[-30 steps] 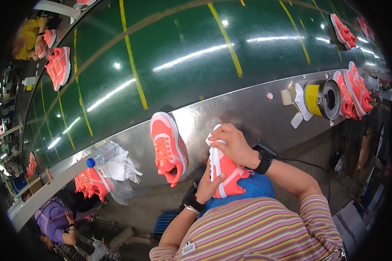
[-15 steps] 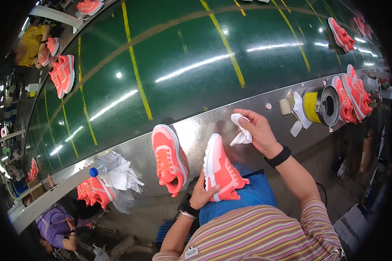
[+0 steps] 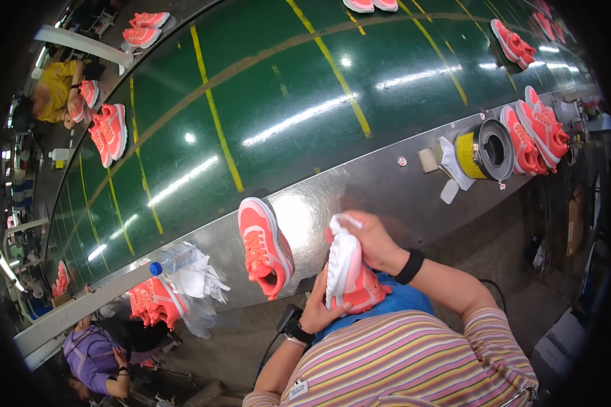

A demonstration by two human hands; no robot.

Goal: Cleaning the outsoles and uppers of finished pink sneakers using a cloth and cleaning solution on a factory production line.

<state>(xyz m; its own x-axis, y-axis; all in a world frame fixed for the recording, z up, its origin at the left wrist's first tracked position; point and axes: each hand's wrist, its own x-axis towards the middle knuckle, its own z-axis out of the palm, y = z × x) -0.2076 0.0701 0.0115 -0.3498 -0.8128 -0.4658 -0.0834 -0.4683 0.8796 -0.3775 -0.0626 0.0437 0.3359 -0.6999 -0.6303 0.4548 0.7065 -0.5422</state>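
Near my body, my left hand grips the heel end of a coral-pink sneaker. The shoe is tilted, its white sole turned towards the left. At its toe, my right hand pinches a white cloth and presses it against the toe edge of the sole. Part of the cloth is hidden under the fingers. Standing upright on the metal ledge to the left is a second coral sneaker, laces up, touched by neither hand.
Beyond the metal ledge runs a green conveyor belt carrying sneakers. A yellow-labelled can and more sneakers stand at right. Leftward are a plastic bottle, white cloths and sneakers. Two people work at left.
My right hand has brought the cloth left and down onto the shoe's toe. The held sneaker has rolled, showing more of its sole. Sneakers on the belt have shifted slightly in view.
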